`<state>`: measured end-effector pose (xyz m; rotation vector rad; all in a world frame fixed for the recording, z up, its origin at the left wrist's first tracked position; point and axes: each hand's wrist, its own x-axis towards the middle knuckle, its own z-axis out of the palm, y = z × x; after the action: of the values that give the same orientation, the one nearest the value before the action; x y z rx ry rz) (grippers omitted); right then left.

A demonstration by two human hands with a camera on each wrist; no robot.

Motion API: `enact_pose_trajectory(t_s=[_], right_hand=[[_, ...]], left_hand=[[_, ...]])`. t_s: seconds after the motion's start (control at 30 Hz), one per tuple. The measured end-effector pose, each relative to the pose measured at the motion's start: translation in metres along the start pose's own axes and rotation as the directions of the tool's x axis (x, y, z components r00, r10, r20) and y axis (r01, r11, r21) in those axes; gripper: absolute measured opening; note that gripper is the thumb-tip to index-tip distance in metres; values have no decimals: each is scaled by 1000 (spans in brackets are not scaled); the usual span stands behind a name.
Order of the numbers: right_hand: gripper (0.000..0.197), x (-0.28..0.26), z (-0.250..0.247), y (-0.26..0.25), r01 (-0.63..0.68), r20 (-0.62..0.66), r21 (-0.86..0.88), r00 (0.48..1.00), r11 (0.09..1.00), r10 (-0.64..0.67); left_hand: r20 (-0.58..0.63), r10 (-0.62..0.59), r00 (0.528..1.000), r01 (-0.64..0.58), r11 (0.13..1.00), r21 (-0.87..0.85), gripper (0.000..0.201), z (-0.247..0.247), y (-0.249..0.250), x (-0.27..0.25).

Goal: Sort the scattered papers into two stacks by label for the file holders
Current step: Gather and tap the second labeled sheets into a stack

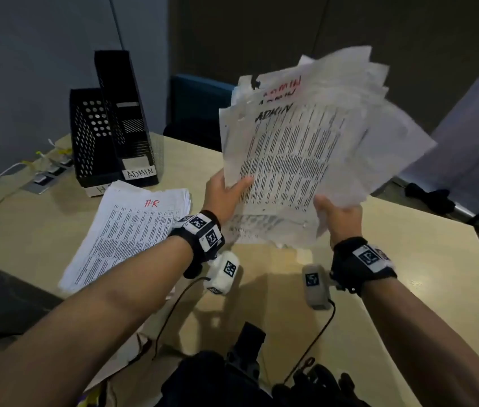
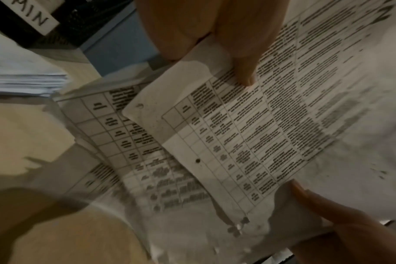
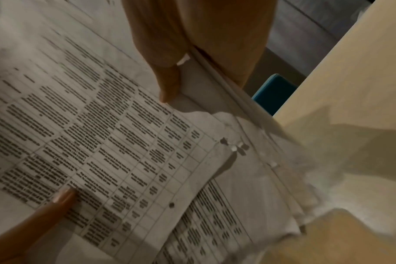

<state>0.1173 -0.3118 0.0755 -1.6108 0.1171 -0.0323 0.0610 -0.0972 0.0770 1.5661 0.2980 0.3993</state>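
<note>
Paper bundle marked ADMIN (image 1: 300, 148) held up over table's (image 1: 408, 259) far edge, messy fan, edges ragged. Left hand (image 1: 226, 195) pinching lower left edge, thumb on front; right hand (image 1: 338, 212) gripping lower right corner. HR stack (image 1: 126, 230) flat near left edge, by file holders (image 1: 115, 127). Looks like squaring-up step; next probably tap sheets even, set down as second stack.

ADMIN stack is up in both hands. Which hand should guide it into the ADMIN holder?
Probably left. The left hand grips the white ADMIN paper stack on the side nearer the black mesh ADMIN file holder; the right hand would have to cross over.
</note>
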Motion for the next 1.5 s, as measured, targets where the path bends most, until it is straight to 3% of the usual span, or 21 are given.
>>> enact_pose_trajectory(t_s=[0.1,0.27,0.37,0.63,0.77,0.9,0.97,1.0,1.13,1.23,1.37,1.5], right_hand=[[42,-6,2,-7,66,59,146,995,987,-75],[39,-9,-3,4,47,153,144,986,988,-69],[36,-4,-3,1,35,199,165,978,986,-68],[32,10,4,-5,43,176,74,983,996,-56],[20,13,8,-20,93,196,36,976,995,-98],[25,20,10,-43,187,248,41,950,982,-191],[43,22,11,-50,193,282,98,936,976,-213],[52,22,11,-52,191,294,115,931,975,-217],[76,22,15,-47,169,217,25,961,985,-170],[92,23,18,-39,111,187,5,976,994,-110],[95,28,18,-30,13,188,38,982,999,-20],[81,31,18,-19,-51,211,52,977,997,39]], left_hand=[[23,27,999,-27,1000,-10,27,-5,2,0],[143,-100,985,96,995,37,35,-21,-9,-17],[167,-126,978,131,991,-24,38,-25,-10,-24],[-2,-135,991,133,981,-144,64,-22,-13,1],[-77,-184,980,178,981,-81,99,-20,-16,16],[-168,-197,966,174,974,-143,75,-21,-9,25],[-173,-184,968,157,975,-159,87,-20,-7,27],[-162,-172,972,147,977,-152,91,-20,-7,26],[-16,-61,998,59,990,-127,57,-25,-7,23],[46,-44,998,48,994,-100,60,-29,-8,26],[118,-70,991,79,994,-77,54,-32,-4,30],[172,-99,980,104,994,-23,45,-37,-7,37]])
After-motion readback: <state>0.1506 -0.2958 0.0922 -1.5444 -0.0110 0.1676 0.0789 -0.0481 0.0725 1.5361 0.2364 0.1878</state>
